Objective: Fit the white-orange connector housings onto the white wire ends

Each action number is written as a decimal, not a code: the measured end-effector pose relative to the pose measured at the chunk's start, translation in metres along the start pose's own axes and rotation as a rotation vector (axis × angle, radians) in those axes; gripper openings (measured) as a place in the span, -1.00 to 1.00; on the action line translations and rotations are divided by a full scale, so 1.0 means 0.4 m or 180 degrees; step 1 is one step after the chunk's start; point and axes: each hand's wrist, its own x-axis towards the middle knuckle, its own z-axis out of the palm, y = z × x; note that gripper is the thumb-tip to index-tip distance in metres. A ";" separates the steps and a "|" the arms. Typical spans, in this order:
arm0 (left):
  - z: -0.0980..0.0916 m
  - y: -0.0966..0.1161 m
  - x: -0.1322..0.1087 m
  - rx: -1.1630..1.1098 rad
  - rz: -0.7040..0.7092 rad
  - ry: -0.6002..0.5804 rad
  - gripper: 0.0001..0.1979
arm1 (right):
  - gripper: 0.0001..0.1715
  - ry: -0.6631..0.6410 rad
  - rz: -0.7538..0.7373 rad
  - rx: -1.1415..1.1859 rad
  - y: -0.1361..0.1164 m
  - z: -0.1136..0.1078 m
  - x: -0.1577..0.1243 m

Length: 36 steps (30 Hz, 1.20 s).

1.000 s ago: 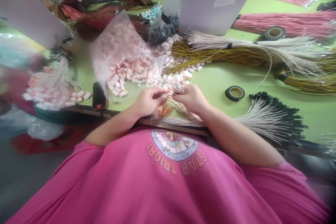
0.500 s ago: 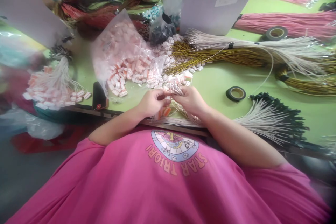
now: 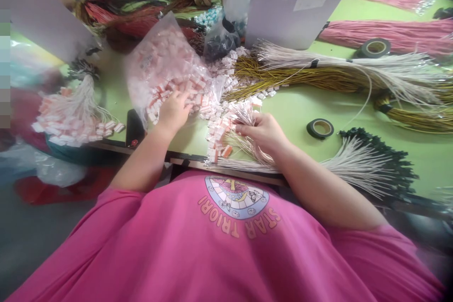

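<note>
Wires (image 3: 245, 116) in R hand (image 3: 264, 133), pointing fwd-L, axis diag.

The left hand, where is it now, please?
In the head view, the left hand is left of centre, at the small pieces by the clear bag.

Glossy, thin plastic is seen in the bag (image 3: 157, 54), smooth plastic in the blocks (image 3: 211, 109), and matt cloth in the shirt (image 3: 226, 259).
</note>
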 end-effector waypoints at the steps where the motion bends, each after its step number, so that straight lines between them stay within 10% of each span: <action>1: 0.009 -0.019 0.014 0.0090 0.0027 -0.0025 -0.74 | -0.86 -0.0006 0.0038 0.0004 -0.002 0.002 -0.001; 6: -0.002 0.000 0.011 -0.0392 -0.0012 -0.0153 -0.82 | -0.89 -0.0104 0.0139 0.0003 -0.010 0.003 -0.006; 12: -0.051 0.143 -0.081 -0.3036 -0.0423 -0.1490 -0.72 | -0.90 -0.0162 0.0021 0.0014 -0.025 0.005 -0.014; 16: -0.004 0.183 -0.102 -0.4073 -0.0917 -0.1709 -0.70 | -0.84 -0.0146 -0.0062 0.0139 -0.023 0.012 -0.018; 36: -0.015 0.251 -0.109 -0.3237 -0.0992 -0.1615 -0.90 | -0.85 0.0247 -0.0496 -0.1224 -0.002 0.032 -0.026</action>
